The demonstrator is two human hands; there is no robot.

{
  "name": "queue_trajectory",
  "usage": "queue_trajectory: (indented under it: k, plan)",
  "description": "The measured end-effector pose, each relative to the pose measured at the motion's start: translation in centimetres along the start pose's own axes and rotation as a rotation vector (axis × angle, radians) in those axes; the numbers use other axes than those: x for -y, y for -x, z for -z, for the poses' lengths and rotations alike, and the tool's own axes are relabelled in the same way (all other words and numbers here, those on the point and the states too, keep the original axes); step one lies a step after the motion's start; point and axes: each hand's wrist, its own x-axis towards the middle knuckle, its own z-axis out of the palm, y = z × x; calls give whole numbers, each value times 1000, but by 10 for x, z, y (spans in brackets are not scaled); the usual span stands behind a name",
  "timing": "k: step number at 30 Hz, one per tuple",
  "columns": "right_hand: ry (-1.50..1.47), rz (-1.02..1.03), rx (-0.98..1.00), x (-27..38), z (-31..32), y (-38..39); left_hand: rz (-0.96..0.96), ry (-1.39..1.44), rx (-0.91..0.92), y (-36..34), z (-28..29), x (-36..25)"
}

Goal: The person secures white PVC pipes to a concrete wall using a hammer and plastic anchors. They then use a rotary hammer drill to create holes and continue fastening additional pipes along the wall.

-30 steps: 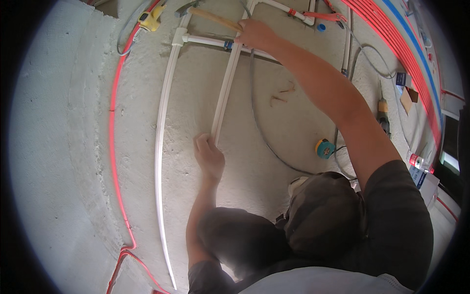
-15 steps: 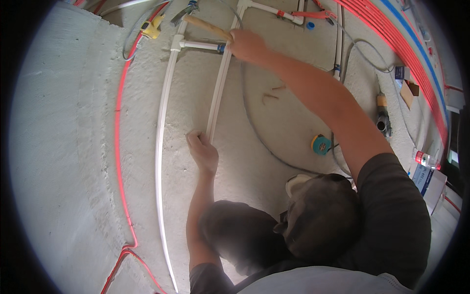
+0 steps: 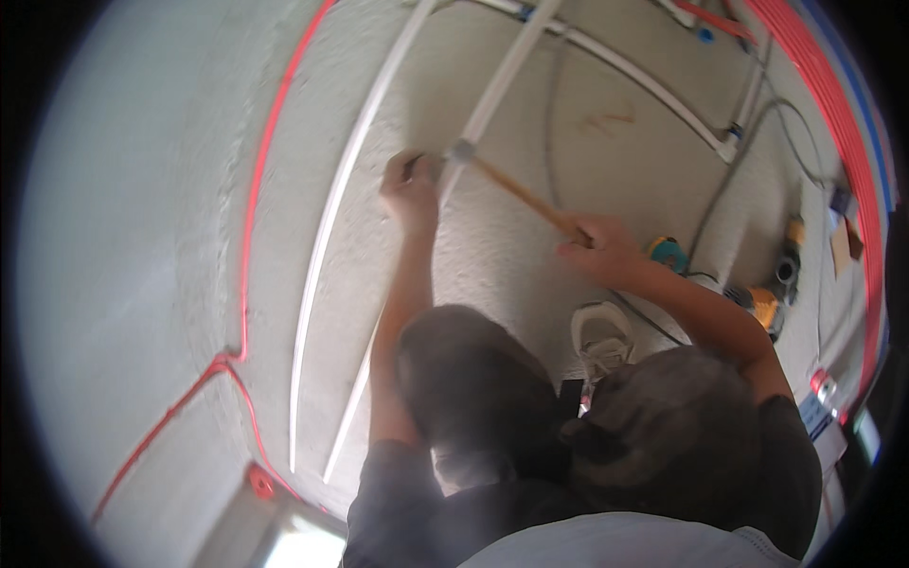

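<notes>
My right hand [image 3: 606, 251] is closed round the wooden handle of a hammer [image 3: 525, 196]. The blurred grey hammer head lies over a long white pipe [image 3: 511, 71], just right of my left hand [image 3: 411, 189]. My left hand is closed beside that pipe, fingers curled; a dark spot shows at them, but what they hold is too blurred to make out. A second white pipe [image 3: 352, 151] runs roughly alongside, further left. My left forearm covers part of the nearer pipe.
Red tubing [image 3: 254, 208] runs along the left. A teal round tool [image 3: 668, 254], a yellow-and-black power tool [image 3: 762, 305] and a grey cable [image 3: 739, 194] lie to the right. My shoe [image 3: 602, 333] stands below the hammer. Several red pipes [image 3: 833, 123] line the far right.
My right hand has swung the hammer from the far left down toward the near right, bringing its head to the pipe beside my left hand. The whole view has shifted and turned.
</notes>
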Motion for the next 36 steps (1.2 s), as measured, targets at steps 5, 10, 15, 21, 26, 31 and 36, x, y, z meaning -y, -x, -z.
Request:
queue_trajectory:
  k: [5,10,15,21,26,31,36]
  plan:
    - [-23,28,15,9,-5,4,1,4,86,-4,20,1]
    - [-26,33,-23,10,-8,0,-152,-87,134,0,8,4]
    - [50,79,-75,15,-12,-15,-241,-149,136,3,2,4]
    - [232,151,-79,35,-8,-28,-200,-153,122,4,0,7]
    - [258,194,-69,45,-13,-23,-30,-104,183,6,1,-3]
    - [288,197,-71,23,-20,-31,-96,-132,166,5,-2,4]
    - [173,364,-237,47,-15,-13,-300,-193,168,1,4,9]
